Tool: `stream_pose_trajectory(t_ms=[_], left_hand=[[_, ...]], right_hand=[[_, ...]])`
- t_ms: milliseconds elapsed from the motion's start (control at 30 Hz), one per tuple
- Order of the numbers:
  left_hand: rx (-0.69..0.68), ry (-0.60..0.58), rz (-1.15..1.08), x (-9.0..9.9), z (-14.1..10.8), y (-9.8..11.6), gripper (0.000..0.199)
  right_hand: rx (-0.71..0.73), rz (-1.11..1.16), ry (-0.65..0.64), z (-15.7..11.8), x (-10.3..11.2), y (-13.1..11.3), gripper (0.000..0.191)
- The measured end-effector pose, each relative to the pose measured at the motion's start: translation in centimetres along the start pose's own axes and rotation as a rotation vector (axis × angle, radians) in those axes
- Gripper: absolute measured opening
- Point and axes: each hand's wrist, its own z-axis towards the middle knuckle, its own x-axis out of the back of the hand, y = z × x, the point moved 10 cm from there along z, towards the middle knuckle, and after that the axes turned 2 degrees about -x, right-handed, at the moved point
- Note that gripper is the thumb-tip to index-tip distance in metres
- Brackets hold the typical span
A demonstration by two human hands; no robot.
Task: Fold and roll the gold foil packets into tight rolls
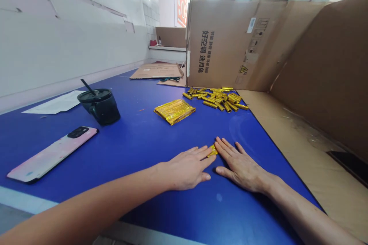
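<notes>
Left hand (188, 168) and right hand (244, 166) flat, fingers extended, gripping nothing, touching gold foil piece (213, 151) between them; foil stack (175, 111) beyond.

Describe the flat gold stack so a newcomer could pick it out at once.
On the blue tabletop, look between the dark cup and the heap of narrow gold rolls. There lies the flat gold stack, shiny and creased. It is far broader than any single roll, and no fingers touch it, unlike the small gold piece at the left hand.
</notes>
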Motion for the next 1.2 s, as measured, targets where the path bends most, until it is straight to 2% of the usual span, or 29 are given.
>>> stream_pose_trajectory(t_ms=[367,533,667,733,800,867,1000,1200], left_hand=[[0.011,0.067,0.049,-0.1,0.4,0.4,0.062],[0.017,0.084,0.090,-0.3,0.5,0.5,0.064],[0.023,0.094,0.109,-0.2,0.5,0.6,0.065],[0.025,0.098,0.111,-0.1,0.4,0.6,0.065],[0.025,0.096,0.109,-0.1,0.3,0.6,0.064],[0.027,0.089,0.101,-0.1,0.3,0.6,0.065],[0.030,0.065,0.069,0.0,0.3,0.5,0.066],[0.028,0.041,-0.011,0.0,0.1,0.3,0.064]], right_hand=[[0.011,0.063,-0.006,0.1,0.7,-0.3,0.070],[0.017,0.165,0.023,0.5,1.0,0.5,0.055],[0.023,0.226,0.095,1.0,1.5,1.3,0.044],[0.005,0.265,0.178,1.2,2.3,1.9,0.040],[-0.061,0.277,0.275,1.2,3.4,2.9,0.034],[-0.147,0.273,0.307,1.3,4.0,4.0,0.026],[-0.237,0.411,0.187,2.2,3.3,5.2,0.017],[-0.217,0.553,0.098,2.8,3.0,5.4,0.007]])
